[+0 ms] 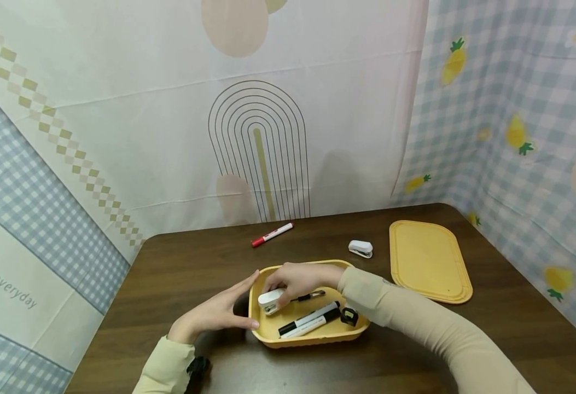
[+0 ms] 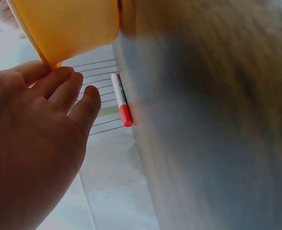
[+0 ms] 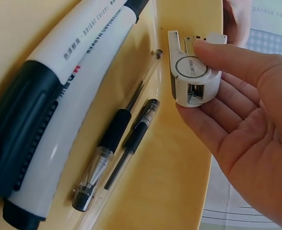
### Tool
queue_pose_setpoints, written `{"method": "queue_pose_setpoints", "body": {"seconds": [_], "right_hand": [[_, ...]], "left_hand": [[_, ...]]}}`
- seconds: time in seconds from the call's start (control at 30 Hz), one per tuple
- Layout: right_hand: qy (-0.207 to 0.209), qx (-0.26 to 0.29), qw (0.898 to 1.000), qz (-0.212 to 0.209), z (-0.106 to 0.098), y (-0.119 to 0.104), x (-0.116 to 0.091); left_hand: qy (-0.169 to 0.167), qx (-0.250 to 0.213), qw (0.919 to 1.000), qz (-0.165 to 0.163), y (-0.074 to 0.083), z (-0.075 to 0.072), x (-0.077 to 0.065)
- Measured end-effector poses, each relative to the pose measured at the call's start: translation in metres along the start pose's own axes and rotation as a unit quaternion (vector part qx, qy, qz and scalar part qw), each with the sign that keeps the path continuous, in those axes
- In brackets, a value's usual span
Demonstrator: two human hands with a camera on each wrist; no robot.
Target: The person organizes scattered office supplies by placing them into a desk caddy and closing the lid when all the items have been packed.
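Note:
My right hand point(image 1: 297, 278) pinches a white mini stapler point(image 1: 270, 300) inside a shallow yellow plastic box point(image 1: 324, 340). In the right wrist view, thumb and fingers hold the stapler point(image 3: 191, 72) near the box wall. At the box's left end, my left hand point(image 1: 219, 312) touches the rim with fingers and thumb spread wide; its thumb is out of sight in the left wrist view. Two black-and-white markers point(image 1: 309, 320) lie side by side in the box. Beside them are two clear gel pens point(image 3: 117, 127) with black grips.
A small black object with a yellow-green patch point(image 1: 349, 316) sits at the box's right end. Behind the box lie a red-capped marker point(image 1: 272, 235) and another white stapler point(image 1: 360, 249). A flat yellow lid point(image 1: 430, 261) rests on the dark wooden table point(image 1: 179, 268) at right.

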State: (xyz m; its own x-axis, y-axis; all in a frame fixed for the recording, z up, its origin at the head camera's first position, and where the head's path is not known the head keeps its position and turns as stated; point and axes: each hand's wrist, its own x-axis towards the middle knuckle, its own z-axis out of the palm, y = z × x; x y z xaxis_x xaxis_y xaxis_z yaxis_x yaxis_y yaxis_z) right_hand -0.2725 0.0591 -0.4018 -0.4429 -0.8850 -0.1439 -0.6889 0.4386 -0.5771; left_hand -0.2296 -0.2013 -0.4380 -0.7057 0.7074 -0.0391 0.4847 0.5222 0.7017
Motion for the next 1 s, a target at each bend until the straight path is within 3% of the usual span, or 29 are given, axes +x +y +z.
{"method": "queue_pose_setpoints", "body": {"seconds": [0.47, 1.0], "right_hand": [[-0.033, 0.008, 0.999, 0.001, 0.011, 0.001, 0.004], [-0.032, -0.034, 0.999, -0.006, 0.014, -0.001, 0.008]], "left_hand": [[-0.001, -0.002, 1.0000, -0.002, -0.003, 0.002, -0.002], [0.005, -0.011, 0.9999, -0.003, -0.002, 0.002, -0.002]]}}
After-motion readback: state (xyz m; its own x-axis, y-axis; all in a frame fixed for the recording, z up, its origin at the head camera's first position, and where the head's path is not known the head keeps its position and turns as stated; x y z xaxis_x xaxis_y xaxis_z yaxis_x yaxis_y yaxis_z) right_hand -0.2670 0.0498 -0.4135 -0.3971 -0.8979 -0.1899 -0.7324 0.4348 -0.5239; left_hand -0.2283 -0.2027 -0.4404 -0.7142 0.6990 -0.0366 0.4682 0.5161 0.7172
